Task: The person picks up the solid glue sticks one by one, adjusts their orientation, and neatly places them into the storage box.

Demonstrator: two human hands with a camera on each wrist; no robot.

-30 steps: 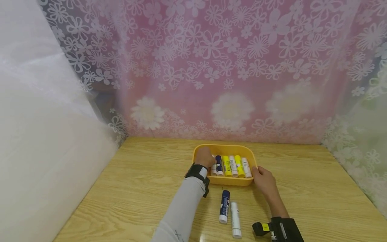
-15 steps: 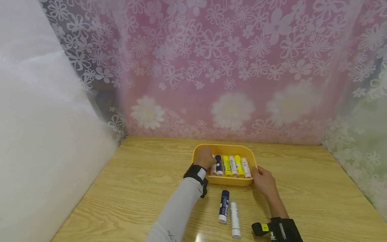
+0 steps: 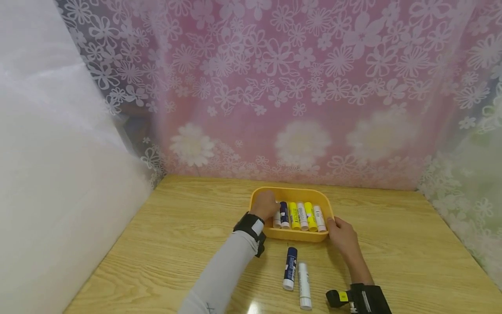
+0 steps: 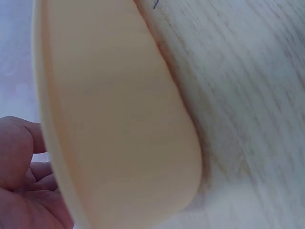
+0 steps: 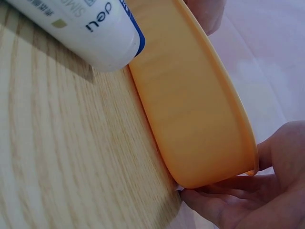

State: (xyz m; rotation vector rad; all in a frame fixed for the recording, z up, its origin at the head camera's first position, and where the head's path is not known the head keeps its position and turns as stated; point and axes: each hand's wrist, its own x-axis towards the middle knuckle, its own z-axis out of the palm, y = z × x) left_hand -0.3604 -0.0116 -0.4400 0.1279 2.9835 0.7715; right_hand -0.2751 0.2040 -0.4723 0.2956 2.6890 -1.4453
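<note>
A yellow plastic basket (image 3: 300,236) stands on the table with several glue sticks, white, navy and yellow, lying side by side in it. My left hand (image 3: 264,205) reaches inside at its left end, next to a white glue stick (image 3: 276,221). In the left wrist view the basket wall (image 4: 119,109) hides most of the fingers, so I cannot see whether they hold anything. My right hand (image 3: 345,235) grips the front right corner, thumb over the rim and fingers against the outer wall (image 5: 200,119).
In front of the basket, a navy glue stick (image 3: 290,269) and a white glue stick (image 3: 304,285) lie on the wooden table (image 3: 164,244). A pink floral curtain (image 3: 251,131) hangs behind, and a white sheet (image 3: 66,174) closes the left side.
My left wrist and forearm have shifted slightly to the left while the hand stays inside the basket. The right hand keeps its grip, and the glue sticks look unmoved.
</note>
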